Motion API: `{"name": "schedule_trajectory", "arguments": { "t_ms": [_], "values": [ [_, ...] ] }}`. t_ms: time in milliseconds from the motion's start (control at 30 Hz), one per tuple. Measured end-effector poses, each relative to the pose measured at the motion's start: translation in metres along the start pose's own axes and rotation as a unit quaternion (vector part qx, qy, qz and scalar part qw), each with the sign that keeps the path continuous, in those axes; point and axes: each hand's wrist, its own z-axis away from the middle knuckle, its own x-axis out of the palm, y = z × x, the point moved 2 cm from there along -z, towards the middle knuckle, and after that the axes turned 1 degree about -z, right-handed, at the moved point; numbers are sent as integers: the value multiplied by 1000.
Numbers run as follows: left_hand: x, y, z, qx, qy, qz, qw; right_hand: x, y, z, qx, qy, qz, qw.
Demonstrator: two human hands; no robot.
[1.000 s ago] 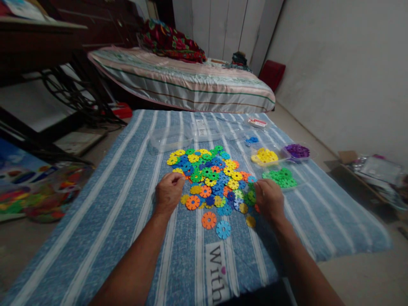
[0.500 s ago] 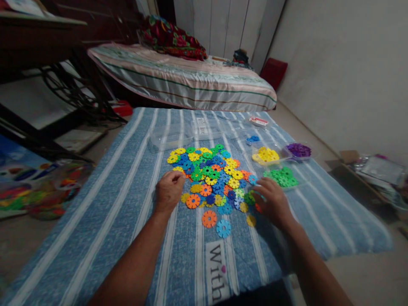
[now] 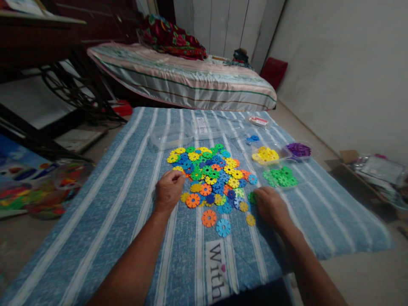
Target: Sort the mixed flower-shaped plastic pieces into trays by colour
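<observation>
A loose pile of notched plastic discs (image 3: 219, 185) in yellow, green, blue and orange lies on the blue striped cloth (image 3: 127, 204). At the pile's left edge rests my left hand (image 3: 168, 190), its fingers curled in; anything inside them is hidden. My right hand (image 3: 270, 206) is closed at the right edge, fingertips pinched at a green disc (image 3: 252, 197) that shows partly beside them. Nearer to me lie a large orange disc (image 3: 209, 218) and a light blue disc (image 3: 223, 228).
Clear trays to the right hold green discs (image 3: 282, 176), yellow discs (image 3: 267, 154), purple discs (image 3: 298, 150) and a few blue discs (image 3: 253, 139). More clear trays (image 3: 170, 137) stand behind the pile. A bed (image 3: 191, 80) is beyond the cloth's far edge.
My right hand has drawn slightly down and its fingers have come together. The green disc at its fingertips has shifted a little right. My left hand stays put.
</observation>
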Motion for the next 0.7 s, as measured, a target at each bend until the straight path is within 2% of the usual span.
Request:
{"name": "schedule_trajectory", "arguments": {
  "t_ms": [167,300,467,600,700],
  "values": [
    [0,-2,0,0,-3,-3,1000,-1,-5,2,-16,-20,16,1000],
    [2,-4,0,-1,-2,-3,1000,-4,-8,-1,-29,-88,28,995],
    [3,-6,-1,6,-1,-4,1000,-11,-12,-11,3,-162,45,986],
    [2,-4,-1,7,-4,1,1000,-14,-15,-19,12,-178,63,982],
    [1,-4,0,4,-4,5,1000,-11,-13,-20,8,-155,65,986]
  ]
}}
